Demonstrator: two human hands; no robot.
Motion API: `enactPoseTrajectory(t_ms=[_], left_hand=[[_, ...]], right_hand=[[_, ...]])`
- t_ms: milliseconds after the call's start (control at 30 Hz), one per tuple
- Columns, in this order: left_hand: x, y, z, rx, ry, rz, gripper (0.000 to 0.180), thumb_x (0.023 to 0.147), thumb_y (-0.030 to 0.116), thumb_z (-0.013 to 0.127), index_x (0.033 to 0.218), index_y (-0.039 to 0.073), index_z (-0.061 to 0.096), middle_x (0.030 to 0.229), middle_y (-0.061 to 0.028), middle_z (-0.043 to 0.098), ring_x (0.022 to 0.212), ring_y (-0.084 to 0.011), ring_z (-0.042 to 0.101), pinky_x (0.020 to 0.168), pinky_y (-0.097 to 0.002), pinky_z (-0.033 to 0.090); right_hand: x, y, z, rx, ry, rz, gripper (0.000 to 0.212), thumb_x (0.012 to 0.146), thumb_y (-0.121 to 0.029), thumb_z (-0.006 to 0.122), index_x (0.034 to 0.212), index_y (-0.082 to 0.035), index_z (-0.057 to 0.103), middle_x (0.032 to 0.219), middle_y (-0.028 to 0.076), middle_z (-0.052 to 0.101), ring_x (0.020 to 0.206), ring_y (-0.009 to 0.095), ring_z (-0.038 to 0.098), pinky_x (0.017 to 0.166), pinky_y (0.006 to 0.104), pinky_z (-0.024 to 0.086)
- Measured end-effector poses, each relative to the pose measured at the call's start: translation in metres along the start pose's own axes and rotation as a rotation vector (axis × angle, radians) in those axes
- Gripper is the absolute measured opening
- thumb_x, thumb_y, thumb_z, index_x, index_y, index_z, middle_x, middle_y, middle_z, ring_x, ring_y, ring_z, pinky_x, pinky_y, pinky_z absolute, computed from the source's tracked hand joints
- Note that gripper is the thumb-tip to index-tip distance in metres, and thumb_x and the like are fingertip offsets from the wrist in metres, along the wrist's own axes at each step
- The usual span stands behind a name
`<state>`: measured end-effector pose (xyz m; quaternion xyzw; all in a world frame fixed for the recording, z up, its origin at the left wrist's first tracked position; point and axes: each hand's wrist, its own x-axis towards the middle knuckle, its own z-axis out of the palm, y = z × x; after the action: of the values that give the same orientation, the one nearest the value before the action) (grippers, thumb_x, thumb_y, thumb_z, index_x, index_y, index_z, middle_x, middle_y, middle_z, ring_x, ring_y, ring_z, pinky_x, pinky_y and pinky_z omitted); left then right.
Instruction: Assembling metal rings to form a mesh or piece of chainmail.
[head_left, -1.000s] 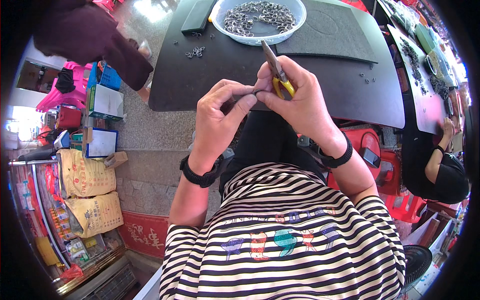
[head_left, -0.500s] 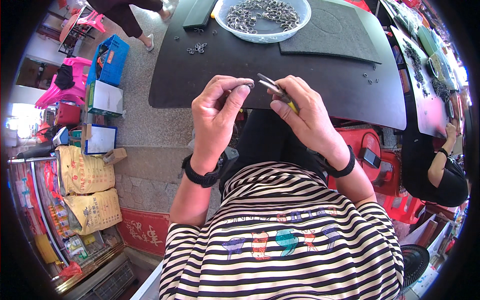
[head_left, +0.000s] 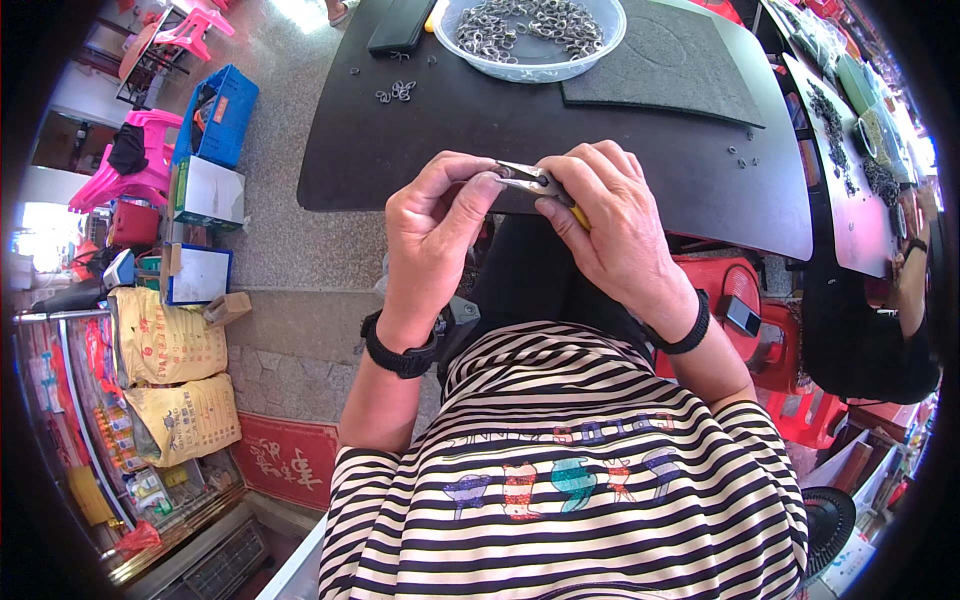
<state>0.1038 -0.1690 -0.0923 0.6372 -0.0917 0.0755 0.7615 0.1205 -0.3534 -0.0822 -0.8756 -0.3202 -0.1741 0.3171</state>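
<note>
My left hand [head_left: 432,222] pinches a small dark metal ring [head_left: 501,171] between thumb and forefinger, over the near edge of the dark table [head_left: 400,150]. My right hand [head_left: 618,215] grips a pair of pliers [head_left: 530,181] with a bit of yellow handle showing. The jaws of the pliers are spread and their tips reach the ring at my left fingertips. Most of the ring is hidden by the fingers and jaws. Farther back, a clear plastic bowl [head_left: 545,73] holds many similar metal rings [head_left: 495,30].
A dark flat mat [head_left: 670,75] lies right of the bowl. Loose links [head_left: 398,92] lie at the table's left, others [head_left: 742,160] at its right. A black case [head_left: 402,25] sits at the back. At far right, a co-worker's arm [head_left: 912,280] is beside another table [head_left: 835,185].
The pliers in my right hand have moved left, and their jaws now reach the ring in my left fingers. Another person's legs at the upper left have mostly gone from view.
</note>
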Motion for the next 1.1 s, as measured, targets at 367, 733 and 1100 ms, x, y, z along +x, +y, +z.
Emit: enactPoseTrajectory(t_ms=[367,733,1100], left_hand=[[-0.004,0.001,-0.001,-0.033,-0.039,-0.02,0.011,0.092,0.009,0.062,0.097,-0.001,0.065,0.079,0.0041,0.059,0.062,0.002,0.043,0.051,-0.0146,0.032],[-0.006,0.003,-0.003,-0.018,-0.052,-0.084,0.013,0.092,0.011,0.063,0.098,-0.001,0.065,0.075,0.004,0.059,0.061,0.0009,0.045,0.051,-0.0147,0.035],[-0.009,0.002,-0.011,0.172,-0.047,-0.11,0.018,0.089,0.013,0.067,0.1,-0.001,0.067,0.077,0.0006,0.065,0.068,-0.0018,0.055,0.061,-0.0168,0.044]], right_hand=[[-0.002,0.001,0.002,0.06,-0.013,-0.004,0.018,0.081,-0.01,0.065,0.097,-0.003,0.058,0.084,0.01,0.057,0.08,0.028,0.055,0.073,0.0391,0.043],[-0.001,0.007,0.002,0.162,-0.055,-0.025,0.017,0.08,-0.007,0.065,0.094,-0.001,0.056,0.079,0.014,0.057,0.074,0.032,0.055,0.067,0.0399,0.045],[-0.002,0.013,0.002,0.573,-0.271,0.253,0.013,0.088,-0.011,0.06,0.092,0.001,0.057,0.069,0.014,0.056,0.06,0.025,0.052,0.06,0.0339,0.043]])
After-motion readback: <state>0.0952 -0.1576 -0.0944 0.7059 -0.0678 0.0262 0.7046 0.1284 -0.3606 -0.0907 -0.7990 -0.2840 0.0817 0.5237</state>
